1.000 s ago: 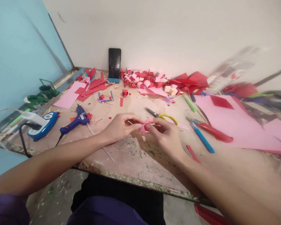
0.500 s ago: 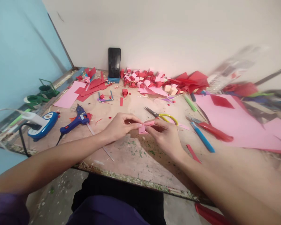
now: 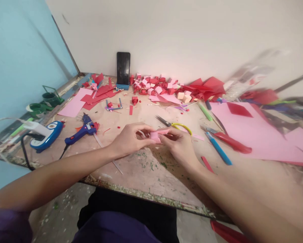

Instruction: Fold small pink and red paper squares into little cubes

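Note:
Between my two hands, above the middle of the table, is a small folded piece of pink paper (image 3: 155, 136). My left hand (image 3: 132, 137) pinches its left side between thumb and fingers. From the other side my right hand (image 3: 178, 141) grips it, the thumb in front and the fingers partly hidden behind. A strip of the paper stands out at the top toward the right hand. Just behind my right hand lie scissors with yellow handles (image 3: 183, 127), their blades pointing to the left.
A blue glue gun (image 3: 84, 130) and a blue-and-white power strip (image 3: 46, 136) lie at left. Behind are a phone on a stand (image 3: 123, 69) and a heap of red and pink paper cubes (image 3: 156, 84). At right are a blue cutter (image 3: 219, 148), red-handled pliers (image 3: 232, 142) and pink sheets (image 3: 257, 135).
My left fingers have shifted their grip, with thumb and forefinger now spread across the paper's left side. The pink piece has turned slightly and shows a broader face. Other things stay put.

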The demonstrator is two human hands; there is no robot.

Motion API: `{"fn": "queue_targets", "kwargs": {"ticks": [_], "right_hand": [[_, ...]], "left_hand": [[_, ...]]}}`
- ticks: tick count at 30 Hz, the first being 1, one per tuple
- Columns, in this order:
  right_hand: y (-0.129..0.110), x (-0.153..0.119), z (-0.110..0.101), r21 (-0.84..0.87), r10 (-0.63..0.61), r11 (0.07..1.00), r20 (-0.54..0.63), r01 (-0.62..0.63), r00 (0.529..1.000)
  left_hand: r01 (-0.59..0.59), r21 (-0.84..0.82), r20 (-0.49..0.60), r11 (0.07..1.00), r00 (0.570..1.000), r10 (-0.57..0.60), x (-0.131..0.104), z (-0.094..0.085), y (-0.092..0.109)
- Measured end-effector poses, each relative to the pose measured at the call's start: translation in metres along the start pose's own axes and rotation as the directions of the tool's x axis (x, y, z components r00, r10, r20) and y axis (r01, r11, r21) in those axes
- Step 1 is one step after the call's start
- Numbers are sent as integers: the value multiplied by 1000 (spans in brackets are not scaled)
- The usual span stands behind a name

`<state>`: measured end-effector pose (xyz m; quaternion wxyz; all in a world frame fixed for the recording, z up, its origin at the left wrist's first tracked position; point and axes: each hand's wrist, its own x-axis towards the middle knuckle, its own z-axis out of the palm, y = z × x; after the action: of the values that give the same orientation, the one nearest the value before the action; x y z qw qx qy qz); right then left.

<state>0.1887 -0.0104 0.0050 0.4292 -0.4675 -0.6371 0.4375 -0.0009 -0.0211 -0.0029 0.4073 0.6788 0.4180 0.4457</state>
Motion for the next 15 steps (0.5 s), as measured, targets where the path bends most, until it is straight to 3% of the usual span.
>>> {"fn": "queue_targets", "kwargs": {"ticks": [8, 15], "right_hand": [[-4, 0, -3, -95, -91, 991, -7, 90, 996], [-4, -2, -2, -93, -65, 994, -14, 64, 998]], "left_hand": [[13, -51, 45, 999, 999, -11, 1, -1, -6], [-49, -40, 26, 998, 998, 50, 0, 1, -3]]}}
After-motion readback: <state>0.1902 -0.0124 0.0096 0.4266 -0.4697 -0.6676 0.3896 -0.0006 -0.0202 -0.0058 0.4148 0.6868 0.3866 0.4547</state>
